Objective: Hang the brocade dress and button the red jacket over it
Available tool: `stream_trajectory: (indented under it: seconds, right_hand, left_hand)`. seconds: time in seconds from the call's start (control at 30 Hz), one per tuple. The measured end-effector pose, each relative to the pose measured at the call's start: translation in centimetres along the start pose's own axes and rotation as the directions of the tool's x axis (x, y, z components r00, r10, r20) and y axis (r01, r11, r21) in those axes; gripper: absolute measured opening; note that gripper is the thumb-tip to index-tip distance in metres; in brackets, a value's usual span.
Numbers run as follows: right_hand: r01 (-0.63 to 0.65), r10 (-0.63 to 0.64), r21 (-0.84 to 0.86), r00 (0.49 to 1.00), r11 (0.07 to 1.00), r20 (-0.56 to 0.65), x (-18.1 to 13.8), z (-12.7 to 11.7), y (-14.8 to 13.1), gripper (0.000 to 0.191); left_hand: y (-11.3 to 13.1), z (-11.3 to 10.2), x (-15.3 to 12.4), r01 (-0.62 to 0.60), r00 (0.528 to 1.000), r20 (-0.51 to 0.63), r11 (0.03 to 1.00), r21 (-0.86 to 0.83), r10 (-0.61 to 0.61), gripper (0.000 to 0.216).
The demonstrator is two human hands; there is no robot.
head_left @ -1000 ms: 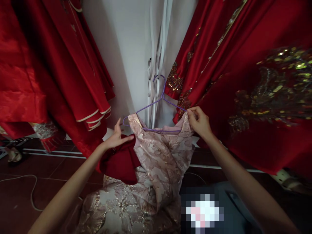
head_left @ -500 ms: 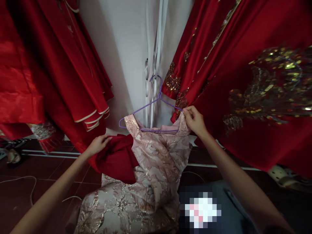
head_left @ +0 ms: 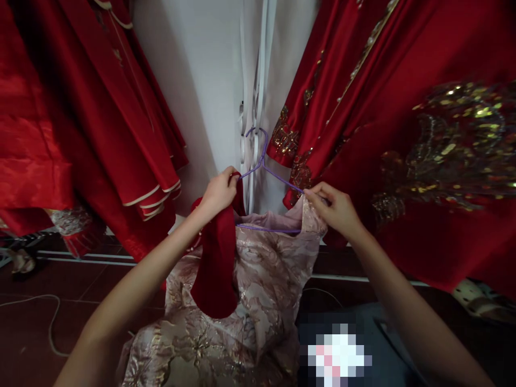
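A pink and gold brocade dress (head_left: 270, 269) hangs on a purple wire hanger (head_left: 278, 174) in front of me. My right hand (head_left: 332, 207) pinches the dress's right shoulder strap at the hanger's end. Closed on a piece of red cloth (head_left: 215, 263), my left hand (head_left: 221, 191) is up at the hanger's left arm. The red cloth drapes down over the left side of the dress's bodice and hides the left strap. Some pale beads show at the cloth's left edge, below my wrist.
Red garments with pale trim (head_left: 133, 161) hang at the left. Red garments with gold sequins (head_left: 455, 145) hang at the right. White metal poles (head_left: 258, 64) stand behind the hanger. Shoes (head_left: 475, 298) and a pale cable (head_left: 54, 322) are low down near the tiled floor (head_left: 86, 285).
My left hand has moved right and up, bringing the red cloth from beside the dress to the hanger's left arm. My right hand has stayed at the right strap, slightly lower.
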State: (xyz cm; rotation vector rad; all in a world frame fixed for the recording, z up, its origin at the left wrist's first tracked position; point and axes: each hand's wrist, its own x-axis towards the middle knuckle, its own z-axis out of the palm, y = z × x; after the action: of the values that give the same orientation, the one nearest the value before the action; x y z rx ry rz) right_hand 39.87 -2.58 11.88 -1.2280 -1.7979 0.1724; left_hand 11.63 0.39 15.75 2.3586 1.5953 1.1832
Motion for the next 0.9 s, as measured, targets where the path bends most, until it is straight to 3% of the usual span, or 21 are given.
stream_trajectory:
  seconds: [0.07,0.13,0.2,0.27,0.37,0.4,0.43,0.47,0.6,0.7,0.9]
  right_hand:
    - [0.002,-0.003,0.007,0.997,1.000,0.075,1.0,-0.7,-0.1,0.038]
    - [-0.024,0.026,-0.012,0.980,1.000,0.197,2.7,-1.0,0.1,0.044]
    - [-0.122,0.130,-0.046,0.911,0.991,0.391,4.8,-0.5,0.3,0.052]
    - [-0.258,0.253,-0.090,0.719,0.962,0.647,6.6,0.7,0.1,0.054]
    - [-0.316,0.221,-0.117,0.318,0.941,0.922,8.3,3.7,-0.9,0.045]
    - [-0.314,0.165,-0.087,0.229,0.945,0.960,8.5,4.8,-1.2,0.043]
    - [-0.314,0.101,-0.038,0.185,0.949,0.978,8.7,5.9,-1.5,0.042]
    - [-0.320,0.041,0.022,0.187,0.947,0.982,8.7,7.0,-1.8,0.041]
    - [-0.352,-0.104,0.241,0.366,0.904,0.925,8.7,9.4,-2.3,0.037]
    - [-0.391,-0.148,0.341,0.447,0.855,0.882,8.4,9.3,-2.5,0.034]
    - [-0.381,-0.166,0.324,0.392,0.866,0.905,7.7,8.3,-3.4,0.044]
  left_hand:
    - [0.1,0.0,-0.6,-0.009,1.000,-0.028,0.999,-0.044,0.007,0.022]
    - [-0.4,-0.5,-0.8,-0.005,1.000,0.030,1.000,0.002,0.005,0.024]
    - [-0.9,-1.3,-0.7,-0.002,0.990,0.143,0.993,0.120,-0.015,0.027]
    - [-1.2,-2.2,-0.7,-0.017,0.980,0.196,0.968,0.251,-0.034,0.030]
    - [-1.4,-3.2,-0.8,-0.058,0.990,0.139,0.904,0.424,-0.002,0.032]
    - [-1.5,-3.5,-0.8,-0.078,0.992,0.122,0.876,0.475,0.023,0.033]
    - [-1.7,-3.7,-0.8,-0.107,0.991,0.120,0.847,0.520,0.051,0.034]
    - [-1.8,-3.8,-0.8,-0.140,0.988,0.133,0.820,0.555,0.079,0.035]
    - [-2.4,-3.9,-0.2,-0.261,0.960,0.243,0.760,0.596,0.140,0.036]
    - [-2.5,-3.9,0.0,-0.283,0.953,0.255,0.783,0.554,0.165,0.034]
    - [-2.5,-5.7,-0.5,-0.273,0.946,0.244,0.930,0.246,0.213,0.030]
